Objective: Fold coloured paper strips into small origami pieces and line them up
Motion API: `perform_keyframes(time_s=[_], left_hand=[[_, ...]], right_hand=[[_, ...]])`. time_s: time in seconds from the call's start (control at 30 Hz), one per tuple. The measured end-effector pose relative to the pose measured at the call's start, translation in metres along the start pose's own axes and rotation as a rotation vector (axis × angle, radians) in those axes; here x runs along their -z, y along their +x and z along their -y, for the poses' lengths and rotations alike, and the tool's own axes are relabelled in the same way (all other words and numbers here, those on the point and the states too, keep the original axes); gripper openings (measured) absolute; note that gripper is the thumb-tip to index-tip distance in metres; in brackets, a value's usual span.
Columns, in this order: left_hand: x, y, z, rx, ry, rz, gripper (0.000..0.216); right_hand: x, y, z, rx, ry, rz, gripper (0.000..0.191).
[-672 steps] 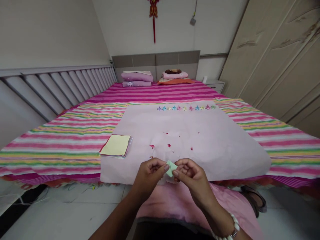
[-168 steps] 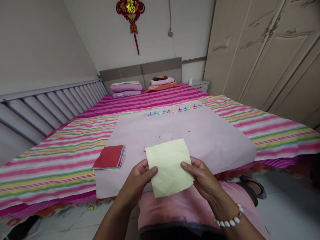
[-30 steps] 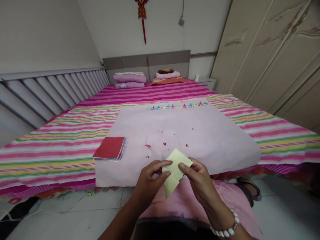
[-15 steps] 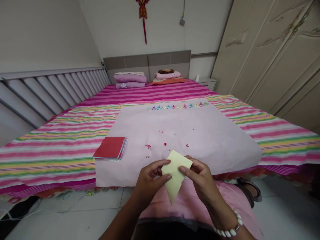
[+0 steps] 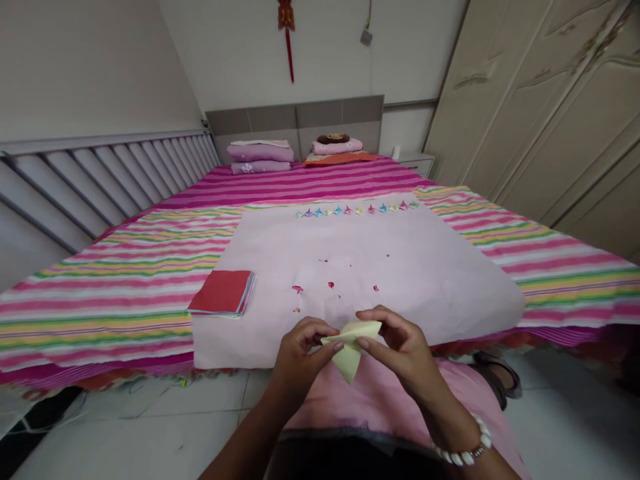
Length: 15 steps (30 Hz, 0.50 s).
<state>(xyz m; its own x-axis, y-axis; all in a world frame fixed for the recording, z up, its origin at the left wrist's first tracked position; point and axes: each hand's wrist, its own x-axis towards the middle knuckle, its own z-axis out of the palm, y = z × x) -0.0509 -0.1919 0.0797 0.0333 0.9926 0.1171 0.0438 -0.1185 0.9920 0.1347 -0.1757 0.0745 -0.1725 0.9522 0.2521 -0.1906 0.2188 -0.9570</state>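
Note:
A pale yellow paper [image 5: 349, 353], folded into a small triangle pointing down, is pinched between both hands over my lap, just off the bed's near edge. My left hand [image 5: 300, 350] grips its left side with thumb and fingers closed. My right hand [image 5: 397, 347] pinches its upper right edge; a white bead bracelet is on that wrist. A stack of coloured paper squares [image 5: 223, 293], red on top, lies to the left on the large pink sheet [image 5: 425, 267].
A row of several small folded paper pieces [image 5: 356, 210] lines the far edge of the pink sheet. Small red scraps [image 5: 330, 285] dot its middle. The striped bed cover [image 5: 125, 267] spreads around; pillows [image 5: 260, 157] at the headboard, wardrobe [image 5: 550, 113] at right.
The yellow paper has been folded smaller and tipped flatter between the fingers over the last second; both hands have stayed in place. Earlier it was an open square, and a green piece before that.

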Motion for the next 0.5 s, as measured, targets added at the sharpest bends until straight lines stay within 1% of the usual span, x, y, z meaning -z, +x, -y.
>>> perform_keyframes(time_s=[0.03, 0.1, 0.17, 0.23, 0.3, 0.37, 0.43, 0.5], left_hand=[[0.0, 0.0, 0.0, 0.011, -0.026, 0.002, 0.01], [0.0, 0.0, -0.001, 0.106, -0.117, 0.028, 0.012], [-0.002, 0.0, -0.002, 0.224, -0.199, 0.058, 0.017], [-0.005, -0.001, -0.002, 0.284, -0.232, 0.06, 0.022], [-0.008, -0.002, -0.001, 0.291, -0.244, 0.033, 0.026], [-0.01, -0.002, 0.001, 0.292, -0.25, 0.0, 0.027], [-0.011, -0.003, 0.002, 0.29, -0.243, -0.017, 0.027], [-0.01, -0.003, 0.002, 0.28, -0.213, -0.004, 0.026]], right_hand=[[0.001, 0.001, -0.001, 0.023, -0.036, -0.004, 0.028], [0.002, 0.002, -0.001, 0.035, -0.014, -0.006, 0.032], [-0.002, 0.003, -0.001, -0.049, 0.13, 0.012, 0.041], [-0.007, 0.003, -0.002, -0.189, 0.275, 0.046, 0.045], [-0.014, 0.002, -0.003, -0.29, 0.325, 0.072, 0.038], [-0.019, 0.001, -0.004, -0.337, 0.315, 0.069, 0.028], [-0.021, 0.0, -0.005, -0.358, 0.293, 0.024, 0.023], [-0.022, 0.0, -0.005, -0.372, 0.272, -0.019, 0.022]])
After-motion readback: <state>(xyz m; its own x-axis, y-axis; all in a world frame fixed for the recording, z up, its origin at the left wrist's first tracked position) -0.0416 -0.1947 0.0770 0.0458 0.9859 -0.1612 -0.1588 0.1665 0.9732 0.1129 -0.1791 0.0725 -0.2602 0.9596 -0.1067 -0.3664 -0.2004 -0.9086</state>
